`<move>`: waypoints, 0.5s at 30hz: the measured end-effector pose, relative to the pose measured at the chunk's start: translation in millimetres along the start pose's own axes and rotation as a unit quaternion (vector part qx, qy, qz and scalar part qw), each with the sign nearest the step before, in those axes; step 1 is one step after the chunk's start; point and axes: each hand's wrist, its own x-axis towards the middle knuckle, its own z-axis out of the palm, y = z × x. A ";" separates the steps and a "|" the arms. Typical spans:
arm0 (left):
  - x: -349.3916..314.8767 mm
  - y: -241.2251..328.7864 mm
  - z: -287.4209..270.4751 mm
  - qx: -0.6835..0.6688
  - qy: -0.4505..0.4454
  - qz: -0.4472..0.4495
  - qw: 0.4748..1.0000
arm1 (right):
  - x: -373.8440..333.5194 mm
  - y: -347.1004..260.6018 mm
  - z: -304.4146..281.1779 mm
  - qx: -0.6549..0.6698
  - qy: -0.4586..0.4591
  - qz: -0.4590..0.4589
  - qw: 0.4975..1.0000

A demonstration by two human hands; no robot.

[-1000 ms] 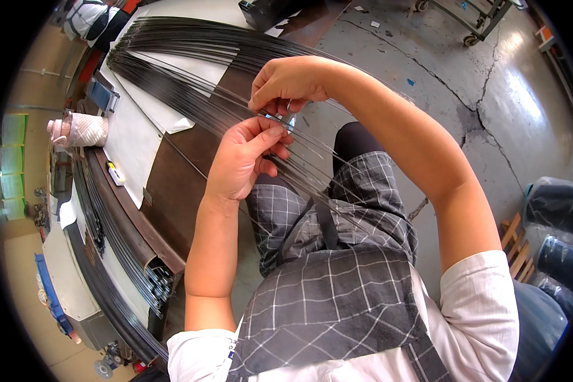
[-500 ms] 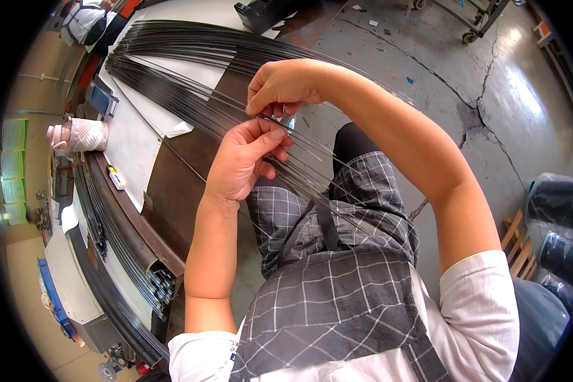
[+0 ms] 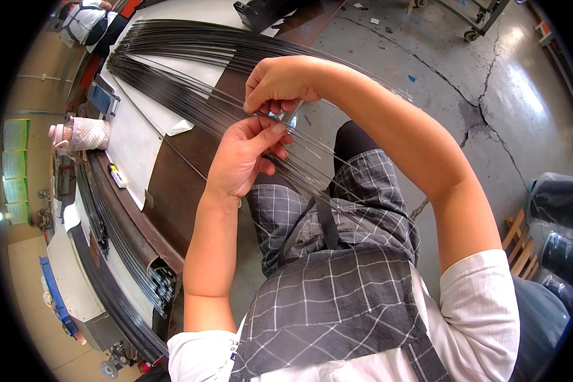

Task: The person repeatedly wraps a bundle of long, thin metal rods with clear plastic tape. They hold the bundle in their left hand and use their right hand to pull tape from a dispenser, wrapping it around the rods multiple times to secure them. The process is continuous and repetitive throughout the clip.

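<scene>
Long thin black rods (image 3: 165, 86) run from the far left of the table, past my hands and over my lap. My left hand (image 3: 235, 156) is closed, thumb against fingers, pinching a few rods near the table's right edge. Just above it, my right hand (image 3: 285, 84) bends in from the right with its fingertips closed on the same rods. The exact grip of the right fingertips is partly hidden. A second, thicker bundle of black rods (image 3: 184, 39) lies beyond, passing behind my right wrist. Between the hands shows a small shiny patch I cannot make out.
White sheets (image 3: 137, 162) cover part of the brown table (image 3: 178, 188). A pink-and-white jar-like container (image 3: 86, 134), a yellow-and-white cutter (image 3: 116, 176) and metal tubes (image 3: 149, 280) are at left. A black box (image 3: 261, 14) stands far off; a wheeled cart (image 3: 484, 22) is at upper right. Another person (image 3: 86, 24) is at upper left.
My right hand has shifted very slightly up and left. Both hands keep their grip at the rods, which otherwise lie as before.
</scene>
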 end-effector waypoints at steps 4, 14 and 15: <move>-2.1 2.3 5.8 0.041 0.026 -0.003 0.999 | -1.6 -2.8 2.1 -0.023 0.018 -0.015 0.999; -18.0 3.3 3.2 -0.056 -0.003 0.014 0.998 | 0.9 -1.5 2.9 -0.037 0.033 -0.011 0.999; -18.6 2.9 4.2 -0.078 -0.001 0.006 0.997 | 0.9 -1.4 3.7 -0.036 0.032 -0.009 0.999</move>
